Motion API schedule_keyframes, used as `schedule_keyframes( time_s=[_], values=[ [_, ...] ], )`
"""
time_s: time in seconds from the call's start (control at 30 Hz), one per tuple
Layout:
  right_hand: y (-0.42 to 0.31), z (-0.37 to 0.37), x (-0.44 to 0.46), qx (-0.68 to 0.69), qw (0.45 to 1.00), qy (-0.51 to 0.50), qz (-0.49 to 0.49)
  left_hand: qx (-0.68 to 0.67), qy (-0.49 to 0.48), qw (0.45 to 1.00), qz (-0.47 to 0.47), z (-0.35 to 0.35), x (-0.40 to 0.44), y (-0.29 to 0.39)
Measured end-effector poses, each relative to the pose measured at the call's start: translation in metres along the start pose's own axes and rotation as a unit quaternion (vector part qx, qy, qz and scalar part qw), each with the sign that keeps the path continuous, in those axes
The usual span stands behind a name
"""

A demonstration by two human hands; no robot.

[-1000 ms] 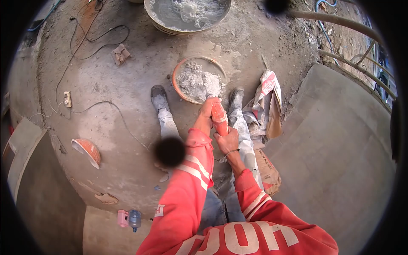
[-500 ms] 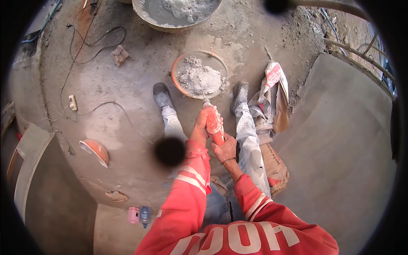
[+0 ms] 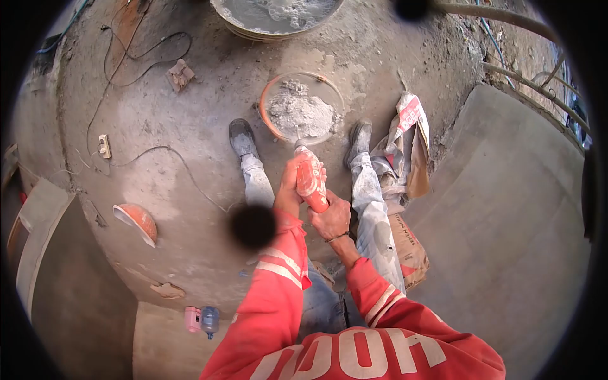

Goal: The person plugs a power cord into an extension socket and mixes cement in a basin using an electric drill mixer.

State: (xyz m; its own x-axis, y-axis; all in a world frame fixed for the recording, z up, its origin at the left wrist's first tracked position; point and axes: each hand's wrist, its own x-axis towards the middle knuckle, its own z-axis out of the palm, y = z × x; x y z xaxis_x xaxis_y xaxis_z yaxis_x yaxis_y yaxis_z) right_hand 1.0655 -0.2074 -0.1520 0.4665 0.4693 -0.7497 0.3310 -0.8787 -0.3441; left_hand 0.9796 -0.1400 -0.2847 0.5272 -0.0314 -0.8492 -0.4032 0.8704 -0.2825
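Both my hands grip a red, dust-covered power drill, which points away from me toward the bucket. My left hand is wrapped round the drill's front part from the left. Behind it, my right hand is closed round the rear end, a thin band on that wrist. A shaft runs from the drill's front into an orange-rimmed bucket; its lower end is hidden in the mix. Grey, lumpy cement mix is heaped in the bucket, with wetter material round it. The bucket stands on the floor just beyond my shoes.
A large tub of foamy water stands beyond the bucket. An opened cement bag and another paper bag lie to the right. On the left are a power strip, a cable, a stone and an orange bowl-like object.
The drill and both hands have shifted slightly left, and the drill now leans more to the left at its front. The bucket and tub appear slightly higher and further right in view.
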Motion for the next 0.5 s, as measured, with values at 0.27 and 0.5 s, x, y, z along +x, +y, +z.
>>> schedule_keyframes(
  time_s=[0.27, 0.5],
  values=[
    [-0.001, 0.008, 0.000, -0.003, 1.000, 0.004, -0.030, -0.034, -0.020, 0.999, 0.002, -0.006, -0.006, 0.006],
    [-0.014, 0.010, 0.005, -0.041, 0.997, 0.001, -0.068, -0.037, -0.010, 0.999, 0.014, -0.006, -0.011, 0.020]
  ],
)
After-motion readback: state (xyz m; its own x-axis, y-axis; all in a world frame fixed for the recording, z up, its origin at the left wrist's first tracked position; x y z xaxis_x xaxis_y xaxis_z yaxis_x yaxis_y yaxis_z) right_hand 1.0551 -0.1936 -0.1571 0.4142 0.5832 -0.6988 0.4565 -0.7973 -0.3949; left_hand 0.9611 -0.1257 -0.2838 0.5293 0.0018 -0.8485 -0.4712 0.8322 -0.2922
